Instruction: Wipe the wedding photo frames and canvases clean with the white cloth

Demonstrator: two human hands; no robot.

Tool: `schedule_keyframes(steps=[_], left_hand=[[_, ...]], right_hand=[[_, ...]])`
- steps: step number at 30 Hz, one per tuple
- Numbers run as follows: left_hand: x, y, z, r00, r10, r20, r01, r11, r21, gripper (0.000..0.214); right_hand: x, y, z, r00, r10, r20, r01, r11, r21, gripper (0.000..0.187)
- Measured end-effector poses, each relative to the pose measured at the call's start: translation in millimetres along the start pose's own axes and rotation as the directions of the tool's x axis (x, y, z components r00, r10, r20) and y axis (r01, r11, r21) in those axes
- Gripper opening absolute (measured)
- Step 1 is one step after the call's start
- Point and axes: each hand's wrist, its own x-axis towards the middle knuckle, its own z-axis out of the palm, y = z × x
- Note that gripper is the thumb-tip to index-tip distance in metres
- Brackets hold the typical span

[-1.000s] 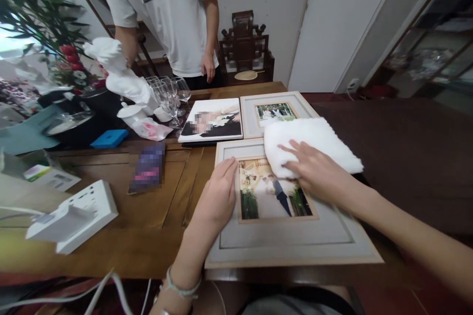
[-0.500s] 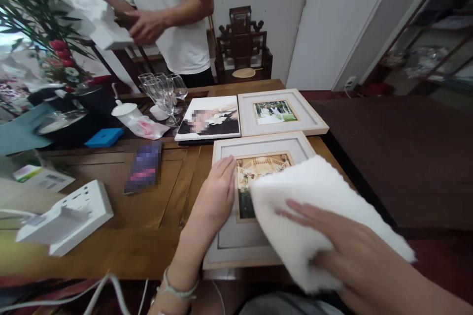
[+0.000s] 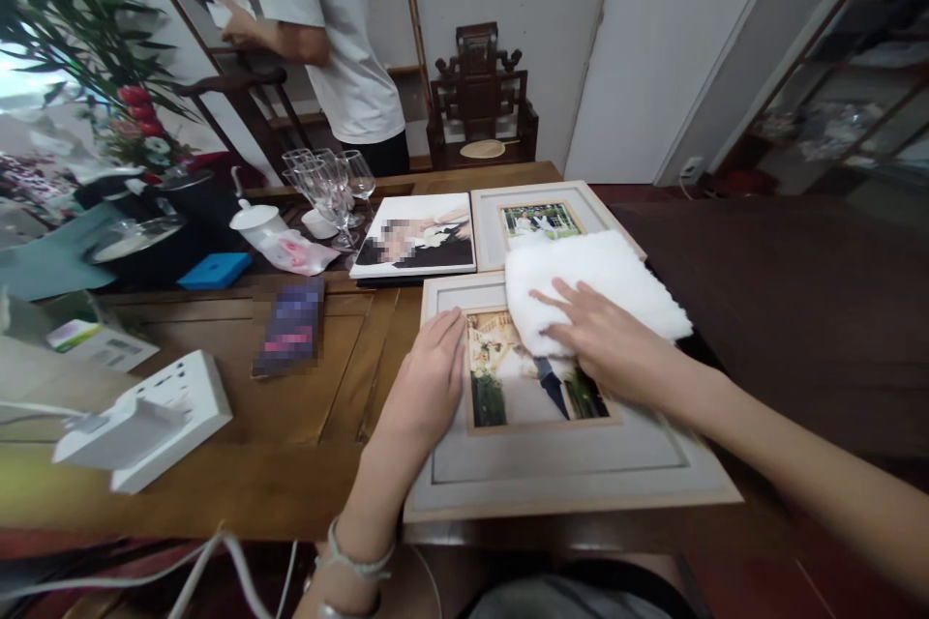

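Observation:
A large framed photo (image 3: 558, 464) lies flat on the wooden table (image 3: 218, 493) right in front of me. My left hand (image 3: 428, 382) rests flat on the frame's left side, fingers together and stretched out. My right hand (image 3: 606, 343) lies flat, fingers spread, on a white fluffy cloth (image 3: 591, 285) that covers the frame's upper right part. A smaller framed photo (image 3: 541, 218) and an unframed photo print (image 3: 417, 237) lie just beyond.
Wine glasses (image 3: 330, 184), a white teapot (image 3: 254, 218), a blue box (image 3: 214, 271) and a plant (image 3: 79, 39) stand at the left. A white power strip (image 3: 152, 416) sits near the front left edge. Another person (image 3: 326, 29) stands behind the table, turned toward a shelf.
My right hand swept the cloth down toward me over the frame, then back up to its upper right. The other person lifted a white object off the table and turned away to the shelf.

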Motion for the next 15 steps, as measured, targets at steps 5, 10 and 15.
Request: schedule_keyframes(steps=[5, 10, 15], left_hand=[[1.3, -1.2, 1.7, 1.000, 0.005, -0.004, -0.005, 1.000, -0.003, 0.037], [1.3, -1.3, 1.8, 1.000, -0.007, -0.005, 0.007, 1.000, -0.019, 0.038], [2.4, -3.1, -2.9, 0.999, -0.033, 0.023, 0.035, 0.996, -0.082, 0.037]], right_hand=[[-47.5, -43.5, -27.6, 0.997, -0.036, -0.070, 0.043, 0.995, 0.095, 0.042], [-73.7, -67.2, -62.2, 0.985, -0.086, -0.147, 0.116, 0.972, 0.206, 0.035], [-43.6, -101.4, -48.2, 0.980, 0.014, -0.198, 0.033, 0.971, 0.235, 0.019]])
